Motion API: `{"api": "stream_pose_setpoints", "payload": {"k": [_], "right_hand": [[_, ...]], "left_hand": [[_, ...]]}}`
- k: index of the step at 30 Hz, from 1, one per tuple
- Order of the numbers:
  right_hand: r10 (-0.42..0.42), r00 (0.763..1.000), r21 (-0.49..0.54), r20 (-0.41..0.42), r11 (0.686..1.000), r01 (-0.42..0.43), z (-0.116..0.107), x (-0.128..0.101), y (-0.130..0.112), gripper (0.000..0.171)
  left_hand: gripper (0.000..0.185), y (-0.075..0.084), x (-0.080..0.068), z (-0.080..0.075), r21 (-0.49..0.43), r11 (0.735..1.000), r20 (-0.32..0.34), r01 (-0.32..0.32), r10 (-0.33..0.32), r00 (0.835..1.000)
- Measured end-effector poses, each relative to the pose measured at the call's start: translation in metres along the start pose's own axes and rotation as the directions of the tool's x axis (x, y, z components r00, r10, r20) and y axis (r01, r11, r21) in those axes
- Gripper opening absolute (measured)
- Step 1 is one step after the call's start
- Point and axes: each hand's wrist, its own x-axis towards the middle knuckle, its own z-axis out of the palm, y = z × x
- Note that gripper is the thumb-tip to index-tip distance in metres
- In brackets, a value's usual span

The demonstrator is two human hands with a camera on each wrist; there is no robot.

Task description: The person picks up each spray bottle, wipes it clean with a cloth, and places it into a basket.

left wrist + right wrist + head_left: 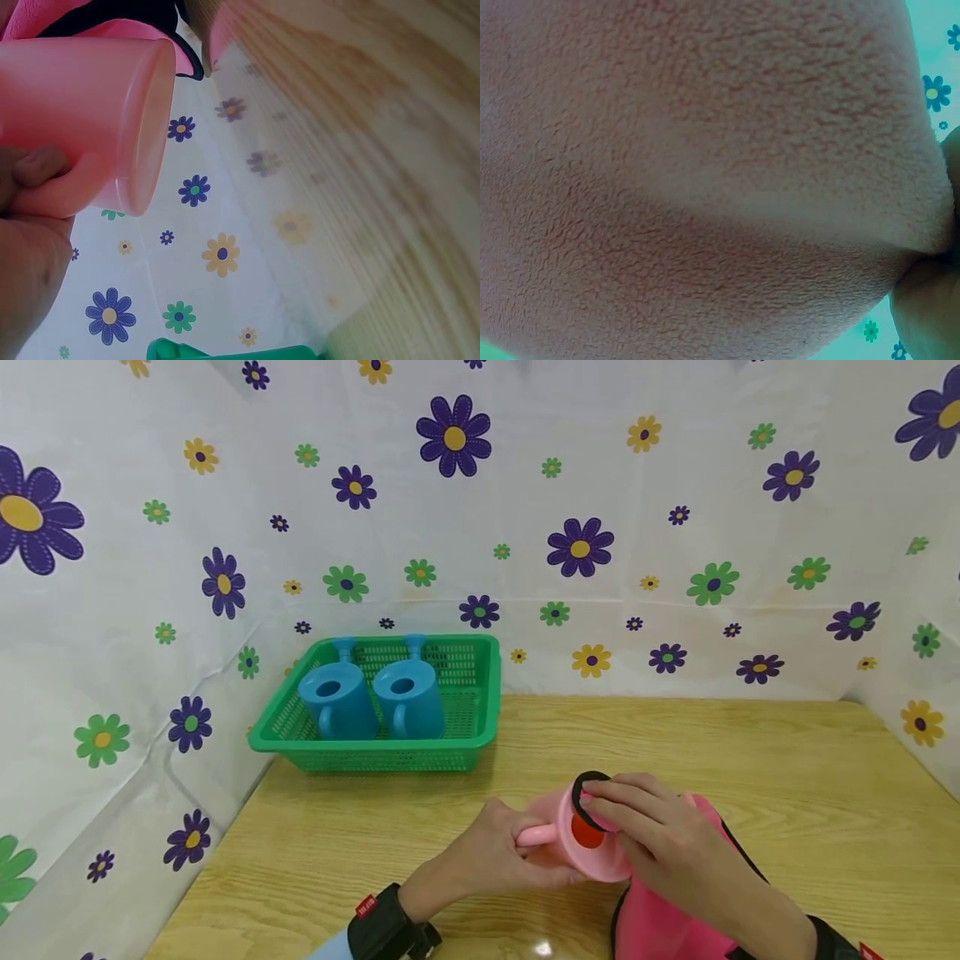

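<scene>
Your right wrist view shows only pink cloth (705, 172), close and blurred; your left hand (480, 856) curls round the pink cup's (588, 843) handle, low over the table (750, 752); your right hand (660, 843) presses the cloth into its mouth, fingers curled on it.

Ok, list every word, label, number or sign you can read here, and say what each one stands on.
None can be read.
Red tag on the black wristband of the left hand: white lettering, too small to make out.
Red tag at the right wrist, at the frame's edge: nothing legible.
Pink cup, blue cups, green basket, pink cloth: no text visible.
</scene>
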Motion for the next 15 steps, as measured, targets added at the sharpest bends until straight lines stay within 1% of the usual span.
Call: {"api": "stream_pose_setpoints", "payload": {"k": [5, 6, 7, 10, 12, 13, 14, 15], "right_hand": [[-0.018, 1.0, -0.006, 0.015, 1.0, 0.018, -0.0004, -0.0016, -0.0028, 0.041], [-0.024, 1.0, -0.008, 0.019, 1.0, 0.025, -0.0006, -0.0018, -0.0034, 0.041], [-0.03, 0.999, -0.005, 0.022, 1.0, 0.031, -0.0007, -0.0019, -0.004, 0.041], [-0.053, 0.998, -0.018, 0.037, 0.998, 0.054, -0.0009, -0.0032, -0.0063, 0.041], [-0.069, 0.997, -0.034, 0.044, 0.997, 0.07, -0.0012, -0.0039, -0.0075, 0.04], [-0.075, 0.996, -0.039, 0.047, 0.996, 0.077, -0.0015, -0.0042, -0.0082, 0.04], [-0.082, 0.995, -0.049, 0.051, 0.995, 0.085, -0.0018, -0.0048, -0.0087, 0.04], [-0.088, 0.995, -0.047, 0.055, 0.995, 0.091, -0.0025, -0.005, -0.0092, 0.04]], "left_hand": [[0.021, -0.0008, -0.0008, 0.0018, 0.013, 1.0, 0.021, 0.016, -0.016, 1.0], [0.022, -0.0007, -0.001, 0.0022, 0.011, 0.999, 0.025, 0.03, -0.031, 0.999], [0.025, -0.0011, -0.001, 0.0028, 0.027, 0.999, 0.026, 0.02, -0.02, 0.999], [0.023, -0.0028, -0.0006, 0.0043, 0.035, 0.999, 0.004, -0.004, 0.004, 1.0], [0.024, -0.0035, -0.0001, 0.0042, 0.031, 1.0, -0.003, -0.001, 0.001, 1.0], [0.028, -0.0042, 0.0, 0.0041, 0.033, 0.999, -0.009, -0.004, 0.004, 1.0], [0.03, -0.0043, -0.0002, 0.0037, 0.01, 1.0, -0.008, 0.019, -0.019, 1.0], [0.026, -0.0041, -0.0001, 0.0032, -0.004, 0.999, -0.002, 0.044, -0.044, 0.999]]}}
